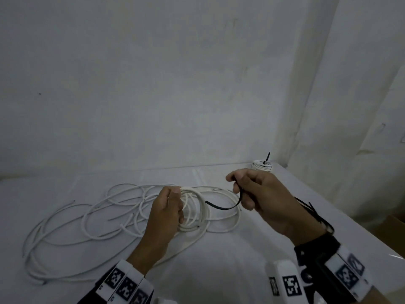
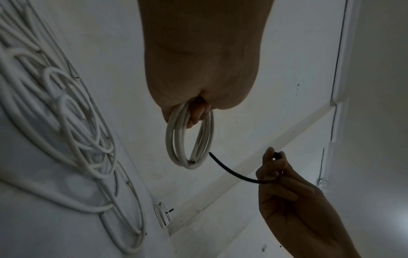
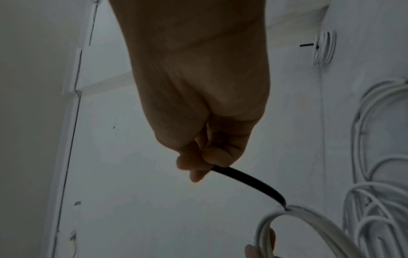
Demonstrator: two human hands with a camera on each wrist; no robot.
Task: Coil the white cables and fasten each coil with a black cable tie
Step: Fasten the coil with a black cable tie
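My left hand (image 1: 173, 205) grips a small coil of white cable (image 1: 198, 210) and holds it above the table; the left wrist view shows the same coil (image 2: 189, 139) hanging from the curled fingers. My right hand (image 1: 247, 189) pinches a black cable tie (image 1: 223, 207) near its head. The tie curves left, and its free tip sits at the coil's right side. In the right wrist view the cable tie (image 3: 249, 183) runs from the fingers down to the coil (image 3: 293, 216).
Several loose white cables (image 1: 87, 218) sprawl over the white table (image 1: 230, 249) behind and left of my hands. A finished coil with a black tie (image 1: 263, 166) lies at the far right corner by the wall. More black ties (image 1: 313, 213) lie beside my right wrist.
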